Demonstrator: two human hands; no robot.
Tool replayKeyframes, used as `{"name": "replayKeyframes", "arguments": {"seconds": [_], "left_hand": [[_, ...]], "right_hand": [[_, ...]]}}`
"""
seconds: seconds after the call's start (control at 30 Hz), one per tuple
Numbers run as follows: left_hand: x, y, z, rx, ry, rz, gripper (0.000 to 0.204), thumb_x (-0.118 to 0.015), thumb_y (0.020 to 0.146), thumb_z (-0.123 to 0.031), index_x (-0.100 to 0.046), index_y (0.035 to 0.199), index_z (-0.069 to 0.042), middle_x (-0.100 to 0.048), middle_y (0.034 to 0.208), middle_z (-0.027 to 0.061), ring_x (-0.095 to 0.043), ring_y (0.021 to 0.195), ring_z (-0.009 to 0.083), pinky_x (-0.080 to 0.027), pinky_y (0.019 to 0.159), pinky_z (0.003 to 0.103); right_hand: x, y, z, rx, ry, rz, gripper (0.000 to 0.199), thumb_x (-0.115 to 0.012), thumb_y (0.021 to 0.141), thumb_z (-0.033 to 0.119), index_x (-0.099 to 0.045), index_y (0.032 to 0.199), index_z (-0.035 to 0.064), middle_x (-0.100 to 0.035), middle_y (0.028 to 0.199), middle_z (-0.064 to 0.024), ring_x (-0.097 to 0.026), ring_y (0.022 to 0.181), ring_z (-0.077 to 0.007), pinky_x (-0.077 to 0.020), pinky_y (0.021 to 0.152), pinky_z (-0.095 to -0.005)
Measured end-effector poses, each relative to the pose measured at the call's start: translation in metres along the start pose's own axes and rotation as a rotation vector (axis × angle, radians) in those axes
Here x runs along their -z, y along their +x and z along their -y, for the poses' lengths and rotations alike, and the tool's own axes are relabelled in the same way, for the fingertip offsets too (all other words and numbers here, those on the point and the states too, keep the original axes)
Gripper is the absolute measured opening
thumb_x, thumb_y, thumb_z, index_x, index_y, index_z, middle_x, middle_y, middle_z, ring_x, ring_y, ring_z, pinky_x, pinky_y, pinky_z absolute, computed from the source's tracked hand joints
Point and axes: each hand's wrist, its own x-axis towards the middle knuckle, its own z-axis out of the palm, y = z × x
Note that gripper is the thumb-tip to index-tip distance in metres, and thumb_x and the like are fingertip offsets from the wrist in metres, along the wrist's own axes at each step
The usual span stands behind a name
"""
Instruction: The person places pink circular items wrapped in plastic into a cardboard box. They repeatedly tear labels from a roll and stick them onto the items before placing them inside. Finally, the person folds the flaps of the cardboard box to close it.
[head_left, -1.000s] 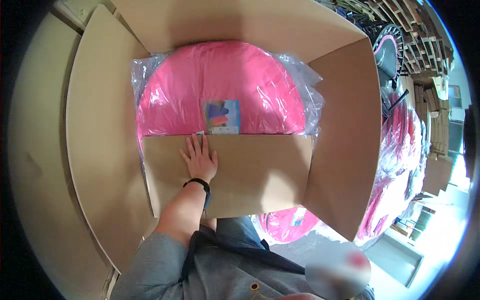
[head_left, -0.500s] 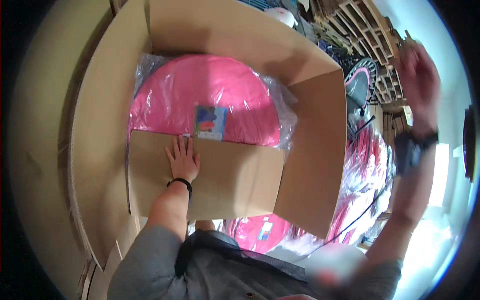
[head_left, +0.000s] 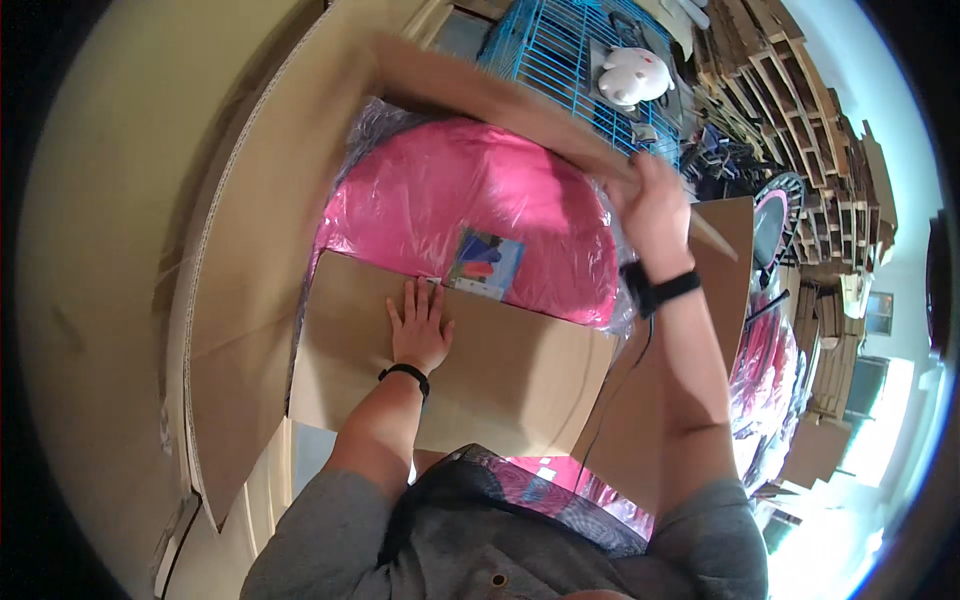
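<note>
Box half closed over the pink bagged item

Left hand [head_left: 420,325] lies flat, fingers spread, pressing the near flap [head_left: 470,365] down; right hand [head_left: 655,205] grips the far flap [head_left: 490,95], not yet folded; the pink item in plastic [head_left: 480,200] sits inside the cardboard box [head_left: 250,300]; side flaps remain up.
</note>
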Motion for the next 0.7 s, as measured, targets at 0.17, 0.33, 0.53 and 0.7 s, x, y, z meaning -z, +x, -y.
{"name": "replayKeyframes", "arguments": {"seconds": [0.17, 0.33, 0.53, 0.7], "left_hand": [[0.003, 0.001, 0.0, 0.0, 0.009, -0.01, 0.062, -0.04, 0.083, -0.041, -0.023, 0.136, -0.014, -0.01, 0.143, 0.0127, -0.006, 0.132, 0.0299, -0.004, 0.101, 0.058], [0.017, -0.002, -0.009, -0.018, 0.021, -0.032, 0.059, -0.044, 0.082, -0.04, -0.029, 0.133, -0.015, -0.014, 0.142, 0.0144, -0.008, 0.132, 0.0312, -0.006, 0.1, 0.059], [0.045, -0.024, -0.001, -0.177, -0.026, -0.108, 0.059, -0.053, 0.079, -0.035, -0.034, 0.13, -0.011, -0.02, 0.138, 0.0184, -0.015, 0.129, 0.0347, -0.01, 0.099, 0.059], [0.071, -0.016, -0.013, -0.209, -0.014, -0.159, 0.053, -0.056, 0.079, -0.028, -0.04, 0.126, -0.009, -0.024, 0.136, 0.0191, -0.018, 0.128, 0.036, -0.012, 0.101, 0.055]], "right_hand": [[-0.031, -0.075, 0.059, -0.052, -0.125, 0.184, 0.044, -0.06, 0.063, 0.019, -0.048, 0.104, 0.0076, -0.049, 0.09, -0.0118, -0.049, 0.08, -0.0294, -0.0447, 0.071, -0.0398], [-0.1, -0.156, 0.094, -0.008, 0.132, 0.37, 0.066, -0.057, 0.076, 0.035, -0.031, 0.13, 0.0096, -0.029, 0.131, -0.022, -0.033, 0.116, -0.0402, -0.0314, 0.093, -0.0509], [-0.173, -0.183, 0.087, 0.043, 0.332, 0.557, 0.068, -0.049, 0.081, 0.045, -0.024, 0.134, 0.0097, -0.016, 0.139, -0.0222, -0.021, 0.125, -0.0411, -0.0242, 0.097, -0.0545], [-0.133, -0.152, 0.069, 0.03, 0.36, 0.801, 0.06, -0.05, 0.082, 0.037, -0.027, 0.134, 0.0185, -0.016, 0.141, -0.0135, -0.024, 0.125, -0.0347, -0.0307, 0.096, -0.0488]]}}
